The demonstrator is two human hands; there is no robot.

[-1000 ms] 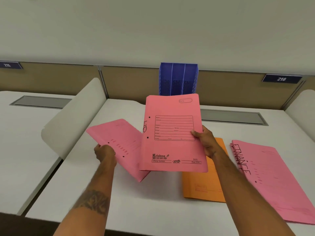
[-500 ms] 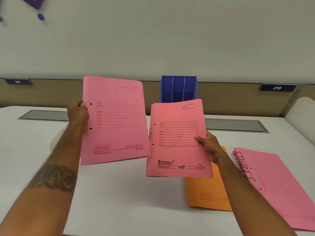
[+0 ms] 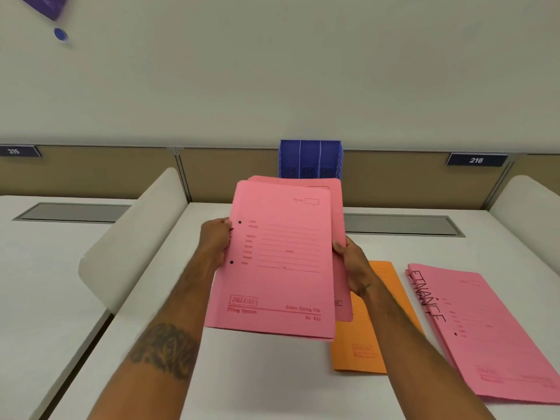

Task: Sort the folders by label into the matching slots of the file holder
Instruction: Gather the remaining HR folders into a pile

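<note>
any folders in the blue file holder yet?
No: the blue file holder shows bare slots, and both hands hold pink folders in front of it.

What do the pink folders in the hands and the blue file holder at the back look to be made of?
Pink folders: thin matte card, apparently; they show printed form lines, punched holes and no gloss. Blue file holder: probably moulded plastic, with uniform colour, thin upright dividers and a perforated pattern low on the front; too far away to be sure.
</note>
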